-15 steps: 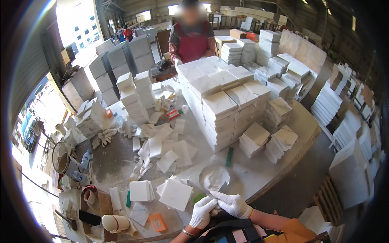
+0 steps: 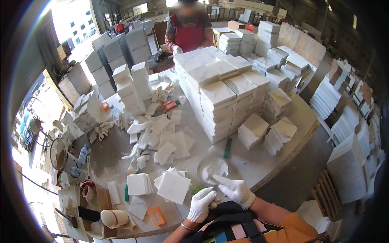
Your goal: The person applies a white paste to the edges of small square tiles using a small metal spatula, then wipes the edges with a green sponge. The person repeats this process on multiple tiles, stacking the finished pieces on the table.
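Both my hands wear white knit gloves at the table's near edge. My right hand [image 2: 237, 192] reaches toward a round, shallow bowl [image 2: 199, 175] of white powder or paste. Its index finger stretches to the bowl's near rim, with the thumb apart and nothing visible in the grip. Just left and nearer me, my left hand [image 2: 201, 205] is closed, fingers curled together; whatever they hold is hidden. Beside it lies a small green block [image 2: 197, 189]. Left of the bowl, square white marble tiles [image 2: 174, 186] sit in a loose fanned stack, with another small tile stack [image 2: 138, 184] beyond.
A large block of stacked marble tiles [image 2: 219, 93] stands across the table, with a co-worker in a red apron [image 2: 188, 32] behind it. Tile offcuts [image 2: 166, 152] litter the middle. An orange box [image 2: 156, 216], a cream cylindrical container [image 2: 114, 218] and a wooden tray [image 2: 106, 204] lie near left.
My right hand has moved away from my left, forward to the bowl's rim; before, their fingertips met. My left hand stays closed. The whole view has shifted slightly.
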Demonstrator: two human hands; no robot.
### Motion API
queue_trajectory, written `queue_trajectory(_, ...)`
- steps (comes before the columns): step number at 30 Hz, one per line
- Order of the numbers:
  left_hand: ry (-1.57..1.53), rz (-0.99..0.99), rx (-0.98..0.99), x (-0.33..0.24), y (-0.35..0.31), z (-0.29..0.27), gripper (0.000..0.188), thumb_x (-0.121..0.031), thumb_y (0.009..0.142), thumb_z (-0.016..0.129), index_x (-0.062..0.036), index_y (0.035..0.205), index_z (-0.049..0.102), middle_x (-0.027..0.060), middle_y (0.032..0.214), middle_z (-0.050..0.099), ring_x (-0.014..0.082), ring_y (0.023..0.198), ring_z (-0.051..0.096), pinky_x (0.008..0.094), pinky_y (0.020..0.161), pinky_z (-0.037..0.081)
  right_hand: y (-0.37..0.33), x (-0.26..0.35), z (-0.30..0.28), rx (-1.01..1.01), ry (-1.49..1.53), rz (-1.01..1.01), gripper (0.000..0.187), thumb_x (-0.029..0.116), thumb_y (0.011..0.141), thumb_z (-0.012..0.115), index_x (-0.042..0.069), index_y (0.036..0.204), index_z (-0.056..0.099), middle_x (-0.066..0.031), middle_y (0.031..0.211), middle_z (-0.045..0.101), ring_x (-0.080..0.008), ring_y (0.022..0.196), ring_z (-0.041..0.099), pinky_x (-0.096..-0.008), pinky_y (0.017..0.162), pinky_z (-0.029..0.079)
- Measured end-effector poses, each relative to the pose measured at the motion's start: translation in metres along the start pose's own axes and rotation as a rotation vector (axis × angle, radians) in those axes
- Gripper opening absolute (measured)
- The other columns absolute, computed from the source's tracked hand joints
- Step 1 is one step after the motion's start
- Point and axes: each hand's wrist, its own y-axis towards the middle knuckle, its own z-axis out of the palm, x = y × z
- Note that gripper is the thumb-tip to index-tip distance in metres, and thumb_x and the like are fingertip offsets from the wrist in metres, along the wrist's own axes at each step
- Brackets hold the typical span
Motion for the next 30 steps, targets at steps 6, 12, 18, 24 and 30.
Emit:
queue_trajectory(6, 0.066, 0.000, 0.032, 0.002, 0.006, -0.001, 0.020, -0.020, 0.094, 0.060, -0.0024, 0.084, 0.063, 0.0027, 0.077, 0.062, 0.0071, 0.059, 0.053, 0.0215, 0.056, 0.039, -0.014, 0.003, 0.016, 0.045, -0.123, -0.031, 0.042, 0.010, 0.090, 0.065, 0.009, 0.132, 0.063, -0.0211, 0.092, 0.069, -0.0331, 0.077, 0.071, -0.0371, 0.066, 0.056)
queue_trajectory(12, -0.036, -0.012, 0.022, 0.002, -0.001, -0.002, 0.037, -0.022, 0.094, 0.066, 0.0015, 0.122, 0.062, 0.0040, 0.081, 0.066, 0.0073, 0.063, 0.057, 0.0213, 0.058, 0.044, 0.004, 0.008, -0.009, 0.097, -0.014, 0.334, 0.041, 0.008, 0.090, 0.064, 0.007, 0.131, 0.063, -0.0219, 0.092, 0.071, -0.0327, 0.072, 0.071, -0.0369, 0.063, 0.055)
queue_trajectory(18, -0.022, 0.015, 0.069, 0.003, 0.005, -0.007, 0.024, -0.022, 0.098, 0.061, -0.0004, 0.109, 0.066, 0.0024, 0.083, 0.066, 0.0055, 0.064, 0.056, 0.0196, 0.058, 0.044, -0.002, 0.001, 0.012, 0.048, 0.007, -0.044, 0.038, 0.006, 0.091, 0.062, 0.004, 0.130, 0.063, -0.0223, 0.088, 0.071, -0.0312, 0.074, 0.073, -0.0363, 0.066, 0.055)
queue_trajectory(24, -0.005, 0.029, 0.097, 0.017, 0.013, -0.013, 0.038, -0.025, 0.095, 0.064, 0.0021, 0.122, 0.062, 0.0044, 0.085, 0.068, 0.0055, 0.064, 0.057, 0.0200, 0.059, 0.046, -0.008, 0.002, 0.014, 0.104, 0.018, 0.076, 0.040, 0.002, 0.090, 0.062, 0.003, 0.130, 0.063, -0.0202, 0.085, 0.072, -0.0193, 0.062, 0.070, -0.0343, 0.061, 0.055)
queue_trajectory(30, -0.021, 0.052, 0.051, 0.010, 0.006, -0.009, 0.037, -0.025, 0.095, 0.064, 0.0018, 0.121, 0.063, 0.0039, 0.083, 0.067, 0.0052, 0.064, 0.055, 0.0203, 0.059, 0.045, 0.007, 0.005, 0.000, 0.035, 0.063, 0.265, 0.039, 0.003, 0.090, 0.061, 0.001, 0.129, 0.063, -0.0189, 0.084, 0.072, -0.0133, 0.066, 0.068, -0.0305, 0.061, 0.054)
